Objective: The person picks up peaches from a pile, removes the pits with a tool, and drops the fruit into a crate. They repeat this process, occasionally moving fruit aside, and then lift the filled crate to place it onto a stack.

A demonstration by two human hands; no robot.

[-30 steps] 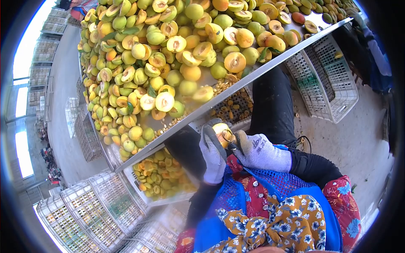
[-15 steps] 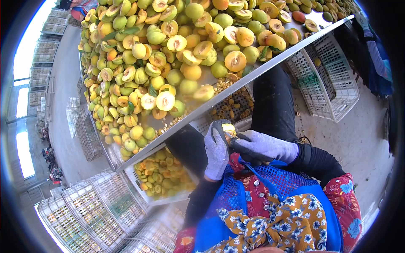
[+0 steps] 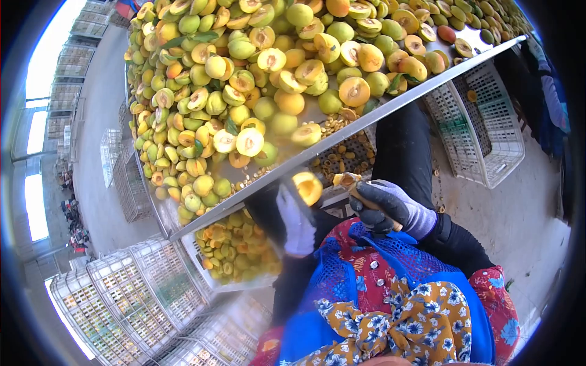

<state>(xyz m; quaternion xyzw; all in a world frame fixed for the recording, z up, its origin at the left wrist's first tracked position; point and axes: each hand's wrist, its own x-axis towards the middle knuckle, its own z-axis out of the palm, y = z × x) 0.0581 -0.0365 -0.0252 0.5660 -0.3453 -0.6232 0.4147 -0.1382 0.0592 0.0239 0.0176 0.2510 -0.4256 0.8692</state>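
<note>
My left hand (image 3: 297,222), in a grey-and-lilac glove smeared by motion, holds a hollowed apricot half (image 3: 307,188) at its fingertips, cut face showing. My right hand (image 3: 390,207), gloved the same way, is closed round a slim wooden-handled tool (image 3: 361,194). At the tool's tip sits a small piece of yellow-brown fruit (image 3: 347,179); the blade is hidden. The hands are apart, between my lap and the metal edge (image 3: 348,133) of the table. Beyond that edge lies a heap of halved and whole-looking apricots (image 3: 213,104), with pits (image 3: 332,125) along the rim.
Below the table at left stands a crate of apricot halves (image 3: 235,247). Pits and scraps fill another container (image 3: 342,155) under the edge. White plastic crates (image 3: 134,293) stand lower left, with another crate (image 3: 482,128) at right. A co-worker's sleeved arm (image 3: 552,100) shows far right.
My hands have parted: the left moved left and down with the apricot half, while the right drew slightly right with the tool, a fruit piece at its tip. The view shifted slightly.
</note>
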